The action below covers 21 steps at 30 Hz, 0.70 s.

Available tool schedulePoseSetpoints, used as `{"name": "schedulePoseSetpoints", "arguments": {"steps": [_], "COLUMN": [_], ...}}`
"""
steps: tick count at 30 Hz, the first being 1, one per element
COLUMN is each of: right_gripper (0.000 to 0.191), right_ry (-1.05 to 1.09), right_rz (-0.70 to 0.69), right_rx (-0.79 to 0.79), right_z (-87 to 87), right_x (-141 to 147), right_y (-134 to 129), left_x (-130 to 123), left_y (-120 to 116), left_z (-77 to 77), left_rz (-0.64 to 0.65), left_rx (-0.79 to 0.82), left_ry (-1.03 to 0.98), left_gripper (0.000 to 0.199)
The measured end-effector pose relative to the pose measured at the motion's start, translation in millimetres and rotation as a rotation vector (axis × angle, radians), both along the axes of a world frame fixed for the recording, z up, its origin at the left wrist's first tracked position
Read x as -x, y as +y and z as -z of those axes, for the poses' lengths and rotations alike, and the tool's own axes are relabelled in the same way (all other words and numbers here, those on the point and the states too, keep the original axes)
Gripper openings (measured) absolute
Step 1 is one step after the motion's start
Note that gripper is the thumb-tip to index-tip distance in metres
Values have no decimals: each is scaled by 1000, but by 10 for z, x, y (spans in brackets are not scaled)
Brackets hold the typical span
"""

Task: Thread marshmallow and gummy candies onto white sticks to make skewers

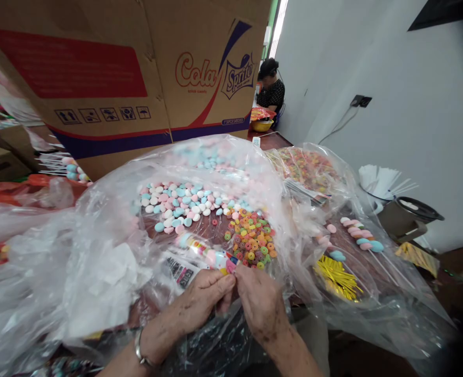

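A clear printed packet point(202, 248) with pastel candies inside lies tilted in front of me. My left hand point(203, 296) is closed on its near end, thumb on top. My right hand point(262, 301) pinches the same end, and the fingertips of both hands meet there; what lies between them is partly hidden. Just beyond the packet is a heap of small colourful ring candies point(250, 238). Pink, white and blue button-shaped candies point(180, 201) spread behind it in a large clear plastic bag point(109, 204). A flat printed bag point(178, 269) lies beside my left hand.
Gold twist ties point(339, 277) and candy skewers point(360, 235) lie to the right. A big cardboard box point(117, 63) rises behind the candy. White sticks point(382, 180) stand near a dark jug point(407, 217) by the wall. Another person point(271, 91) sits farther back.
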State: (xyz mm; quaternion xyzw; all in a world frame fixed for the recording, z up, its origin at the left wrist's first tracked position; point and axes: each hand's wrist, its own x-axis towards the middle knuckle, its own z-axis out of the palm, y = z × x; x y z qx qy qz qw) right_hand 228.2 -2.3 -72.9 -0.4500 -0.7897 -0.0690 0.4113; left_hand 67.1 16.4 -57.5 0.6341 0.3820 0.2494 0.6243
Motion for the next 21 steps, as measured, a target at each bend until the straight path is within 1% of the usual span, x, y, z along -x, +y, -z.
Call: {"name": "schedulePoseSetpoints", "arguments": {"steps": [2, 4, 5, 6, 8, 9, 10, 11, 12, 13, 14, 15, 16, 18, 19, 20, 21], "right_gripper": [34, 33, 32, 32, 31, 31, 31, 32, 32, 33, 33, 33, 32, 27, 22, 17, 17], "right_ry": [6, -11, -32, -58, -111, -137, -163, -188, -209, -225, -235, -237, -228, -160, -86, 25, 171], "right_rz": [-60, -115, -137, -162, -228, -270, -315, -355, -383, -403, -422, -442, -467, -488, -458, -403, -337], "right_rx": [32, 41, 44, 50, 62, 69, 78, 89, 99, 112, 126, 136, 138, 166, 209, 269, 338], "right_z": [-68, -132, -162, -194, -266, -308, -354, -402, -449, -493, -529, -555, -571, -563, -540, -505, -461], "right_x": [-66, -146, -187, -226, -286, -307, -321, -331, -339, -346, -355, -365, -375, -386, -383, -370, -348], "right_y": [42, 83, 103, 122, 158, 174, 189, 203, 217, 231, 246, 261, 276, 301, 307, 308, 303], "left_x": [69, 206, 292, 381, 537, 591, 624, 637, 632, 612, 583, 547, 510, 437, 404, 374, 347], "left_y": [-63, -107, -110, -95, -12, 51, 122, 193, 257, 309, 342, 355, 347, 284, 241, 198, 162], "left_z": [-193, -472, -620, -756, -957, -1011, -1034, -1027, -997, -949, -888, -819, -745, -596, -525, -459, -402], "left_rz": [142, 299, 314, 258, 17, -70, -90, -48, 34, 138, 215, 256, 250, 136, 57, 7, -52], "left_rx": [4, -11, -41, -99, -327, -410, -467, -483, -462, -405, -326, -233, -129, 97, 217, 314, 364], "left_ry": [67, 190, 223, 237, 286, 345, 402, 440, 456, 443, 406, 354, 288, 130, 39, -33, -85], "left_gripper": [46, 38, 36, 37, 33, 31, 31, 33, 33, 32, 32, 32, 33, 34, 34, 35, 36]}}
